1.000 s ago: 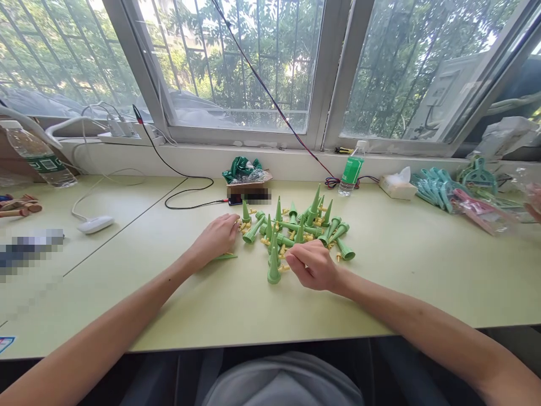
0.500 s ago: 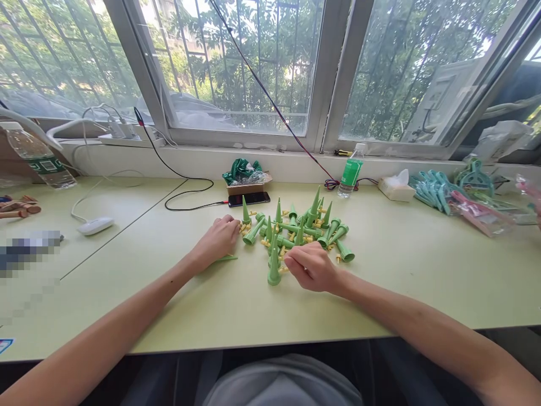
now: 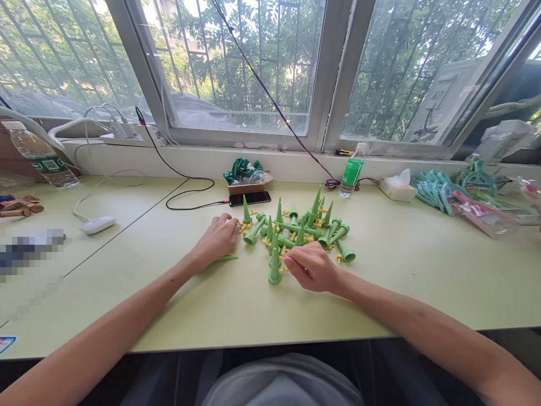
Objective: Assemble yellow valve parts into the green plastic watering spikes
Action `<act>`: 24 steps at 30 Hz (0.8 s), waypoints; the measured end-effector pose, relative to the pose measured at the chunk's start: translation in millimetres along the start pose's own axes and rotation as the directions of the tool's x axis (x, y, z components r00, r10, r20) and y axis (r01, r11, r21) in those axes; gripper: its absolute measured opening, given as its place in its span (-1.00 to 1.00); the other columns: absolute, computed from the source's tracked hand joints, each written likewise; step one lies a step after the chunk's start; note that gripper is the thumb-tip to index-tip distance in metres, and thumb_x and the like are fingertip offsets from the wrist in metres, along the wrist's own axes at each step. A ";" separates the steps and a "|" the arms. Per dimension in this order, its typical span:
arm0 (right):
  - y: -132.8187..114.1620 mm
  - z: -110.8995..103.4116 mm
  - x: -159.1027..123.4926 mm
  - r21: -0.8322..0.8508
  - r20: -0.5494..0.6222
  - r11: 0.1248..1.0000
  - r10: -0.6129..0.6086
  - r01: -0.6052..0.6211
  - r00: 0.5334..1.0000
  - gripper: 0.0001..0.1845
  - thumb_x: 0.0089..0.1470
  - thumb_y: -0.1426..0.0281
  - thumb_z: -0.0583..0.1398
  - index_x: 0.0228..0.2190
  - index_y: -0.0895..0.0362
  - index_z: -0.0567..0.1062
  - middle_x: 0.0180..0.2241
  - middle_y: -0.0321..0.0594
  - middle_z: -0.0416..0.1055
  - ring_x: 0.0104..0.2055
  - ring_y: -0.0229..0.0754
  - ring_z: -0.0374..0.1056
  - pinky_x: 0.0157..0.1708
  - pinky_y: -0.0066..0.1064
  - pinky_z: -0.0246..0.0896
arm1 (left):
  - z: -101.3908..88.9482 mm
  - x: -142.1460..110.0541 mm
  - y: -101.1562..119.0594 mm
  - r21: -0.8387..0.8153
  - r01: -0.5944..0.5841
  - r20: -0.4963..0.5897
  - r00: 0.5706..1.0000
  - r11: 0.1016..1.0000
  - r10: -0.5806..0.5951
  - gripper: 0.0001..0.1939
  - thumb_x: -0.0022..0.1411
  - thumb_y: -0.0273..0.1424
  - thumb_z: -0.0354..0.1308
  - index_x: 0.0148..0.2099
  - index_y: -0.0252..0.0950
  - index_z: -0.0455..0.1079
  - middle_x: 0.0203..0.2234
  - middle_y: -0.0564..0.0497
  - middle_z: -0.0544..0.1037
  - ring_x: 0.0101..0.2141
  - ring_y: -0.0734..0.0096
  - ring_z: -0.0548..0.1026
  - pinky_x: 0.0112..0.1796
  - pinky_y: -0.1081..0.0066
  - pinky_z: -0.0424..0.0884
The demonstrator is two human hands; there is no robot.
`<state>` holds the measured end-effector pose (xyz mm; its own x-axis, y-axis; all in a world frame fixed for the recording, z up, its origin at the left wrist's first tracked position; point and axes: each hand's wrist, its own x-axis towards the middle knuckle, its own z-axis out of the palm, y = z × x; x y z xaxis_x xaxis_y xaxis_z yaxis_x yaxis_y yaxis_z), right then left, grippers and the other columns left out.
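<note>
We see lots of green cones (image 3: 286,241) in a pile on the pale green table (image 3: 190,321). They hide each other, so we can't count them. Each is pointy at one end and wide at the other; some stand up, some lie down and show hollow ends. Little yellow bits (image 3: 339,258) poke out, too small to make out well. At the pile's left side, our left hand (image 3: 216,242) is curled down, and a thin green tip (image 3: 229,257) shows from under it; we can't tell if the fingers hold anything. Our right hand (image 3: 313,267) is bent like a loose fist, close to the front cone (image 3: 274,273), but its inside is hidden, so we can't tell what it holds. Behind the pile are a black phone (image 3: 251,199) and a small box (image 3: 247,190). Farther right we see a water bottle (image 3: 351,172) and a tissue box (image 3: 397,192). Far left, some brown things (image 3: 21,208) are cut off, and a blurry patch (image 3: 29,248) hides something.
</note>
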<state>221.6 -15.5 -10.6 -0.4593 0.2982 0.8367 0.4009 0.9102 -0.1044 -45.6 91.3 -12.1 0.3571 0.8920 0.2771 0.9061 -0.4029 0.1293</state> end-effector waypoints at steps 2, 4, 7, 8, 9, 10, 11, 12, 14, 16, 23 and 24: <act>0.0 -0.2 -0.4 -0.032 0.026 0.999 0.006 -0.005 1.000 -0.60 0.38 0.40 -0.04 -0.54 0.09 0.20 -0.67 -0.42 0.13 -0.65 -0.36 -0.08 -0.58 -0.48 -0.17 | -0.9 -0.2 0.4 -0.007 -0.010 0.010 1.000 1.000 0.010 -0.63 0.40 -0.30 -0.17 -0.07 -0.29 0.44 -0.04 -0.24 0.46 0.02 -0.01 0.41 0.02 0.11 0.37; 0.2 -0.2 -1.0 -0.064 0.045 0.998 0.004 -0.002 0.999 -0.58 0.40 0.40 -0.05 -0.54 0.09 0.21 -0.66 -0.41 0.13 -0.65 -0.36 -0.06 -0.58 -0.48 -0.16 | -1.7 0.0 0.8 -0.011 -0.022 0.029 0.999 1.000 0.022 -0.63 0.40 -0.31 -0.19 -0.06 -0.30 0.42 -0.07 -0.23 0.49 0.01 0.01 0.44 0.02 0.13 0.37; 0.3 -0.2 -1.6 -0.068 0.047 0.998 0.006 -0.003 0.999 -0.57 0.40 0.39 -0.06 -0.54 0.10 0.23 -0.66 -0.41 0.14 -0.65 -0.36 -0.06 -0.59 -0.47 -0.15 | -2.0 0.9 0.5 -0.014 -0.028 0.056 0.998 0.999 0.029 -0.61 0.41 -0.32 -0.22 -0.09 -0.32 0.43 -0.14 -0.24 0.53 -0.06 0.01 0.48 -0.01 0.11 0.39; 0.3 -0.2 -1.7 -0.059 0.043 0.998 0.010 -0.007 0.999 -0.58 0.40 0.39 -0.05 -0.55 0.10 0.23 -0.66 -0.40 0.14 -0.65 -0.36 -0.06 -0.59 -0.47 -0.15 | -1.8 1.2 0.1 -0.015 -0.028 0.060 0.998 1.000 0.028 -0.60 0.41 -0.32 -0.22 -0.10 -0.32 0.44 -0.15 -0.24 0.53 -0.08 0.01 0.49 -0.02 0.11 0.39; 0.2 -0.2 -1.6 -0.049 0.040 0.999 0.013 -0.011 0.999 -0.58 0.39 0.39 -0.05 -0.55 0.10 0.24 -0.66 -0.40 0.14 -0.65 -0.35 -0.06 -0.59 -0.47 -0.15 | -1.5 1.4 -0.2 -0.017 -0.026 0.062 0.998 1.000 0.027 -0.60 0.40 -0.32 -0.21 -0.11 -0.31 0.45 -0.15 -0.24 0.53 -0.08 0.02 0.50 -0.02 0.12 0.39; 0.2 -0.2 -1.6 -0.040 0.038 0.999 0.015 -0.014 0.999 -0.58 0.39 0.39 -0.04 -0.55 0.10 0.24 -0.66 -0.40 0.15 -0.65 -0.35 -0.07 -0.59 -0.46 -0.14 | -1.1 1.6 -0.6 -0.020 -0.023 0.061 0.998 1.000 0.024 -0.60 0.40 -0.32 -0.21 -0.12 -0.31 0.46 -0.14 -0.24 0.53 -0.08 0.04 0.50 -0.01 0.14 0.39; 0.1 -0.2 -1.4 -0.033 0.035 0.999 0.016 -0.014 0.999 -0.59 0.38 0.39 -0.04 -0.55 0.10 0.24 -0.66 -0.41 0.15 -0.65 -0.35 -0.07 -0.59 -0.47 -0.14 | -0.7 1.6 -0.9 -0.023 -0.019 0.058 0.998 1.000 0.020 -0.61 0.40 -0.33 -0.20 -0.14 -0.30 0.46 -0.13 -0.23 0.53 -0.08 0.05 0.50 0.00 0.15 0.39; 0.1 -0.3 -1.3 -0.028 0.033 1.000 0.014 -0.013 0.999 -0.59 0.38 0.39 -0.03 -0.54 0.10 0.25 -0.66 -0.41 0.15 -0.65 -0.35 -0.07 -0.59 -0.47 -0.14 | -0.5 1.6 -1.1 -0.026 -0.012 0.055 0.998 1.000 0.013 -0.61 0.39 -0.33 -0.19 -0.15 -0.30 0.47 -0.13 -0.24 0.53 -0.08 0.05 0.50 -0.01 0.16 0.39; 0.1 -0.4 -1.2 -0.023 0.028 1.000 0.009 -0.008 1.000 -0.60 0.38 0.40 -0.03 -0.54 0.10 0.24 -0.66 -0.41 0.15 -0.65 -0.35 -0.06 -0.59 -0.47 -0.14 | -0.5 1.3 -1.0 -0.032 0.006 0.045 0.999 0.999 -0.005 -0.61 0.38 -0.33 -0.17 -0.16 -0.31 0.48 -0.14 -0.25 0.53 -0.09 0.05 0.50 -0.02 0.16 0.41; 0.3 -0.5 -1.4 -0.037 0.031 0.999 0.002 -0.001 1.000 -0.60 0.38 0.40 -0.03 -0.54 0.10 0.24 -0.66 -0.41 0.15 -0.65 -0.36 -0.05 -0.59 -0.47 -0.15 | -1.3 0.9 -0.5 -0.037 0.027 0.032 0.999 0.999 -0.026 -0.61 0.38 -0.33 -0.16 -0.15 -0.32 0.49 -0.16 -0.25 0.53 -0.12 0.05 0.51 -0.05 0.16 0.42; 0.8 -0.4 -1.3 -0.050 0.050 0.999 0.009 -0.006 0.999 -0.60 0.39 0.40 -0.04 -0.53 0.10 0.25 -0.66 -0.40 0.16 -0.65 -0.36 -0.03 -0.59 -0.47 -0.14 | -7.0 1.1 2.3 -0.016 0.036 0.020 0.999 0.999 -0.036 -0.64 0.34 -0.38 -0.14 -0.20 -0.31 0.50 -0.25 -0.24 0.53 -0.20 0.08 0.51 -0.12 0.19 0.42; 0.7 -0.4 -1.0 -0.034 0.039 0.999 0.009 -0.007 0.999 -0.60 0.38 0.40 -0.03 -0.54 0.10 0.24 -0.66 -0.41 0.16 -0.65 -0.36 -0.05 -0.59 -0.47 -0.14 | -8.0 1.1 2.5 -0.005 0.034 0.024 0.999 0.999 -0.034 -0.65 0.33 -0.40 -0.13 -0.23 -0.30 0.50 -0.27 -0.24 0.53 -0.21 0.06 0.50 -0.12 0.18 0.41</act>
<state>222.7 -15.3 -11.3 -0.4865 0.3173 0.8141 0.4313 0.8975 -0.0920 -44.7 89.6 -3.9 0.3312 0.9099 0.2497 0.9166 -0.3731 0.1439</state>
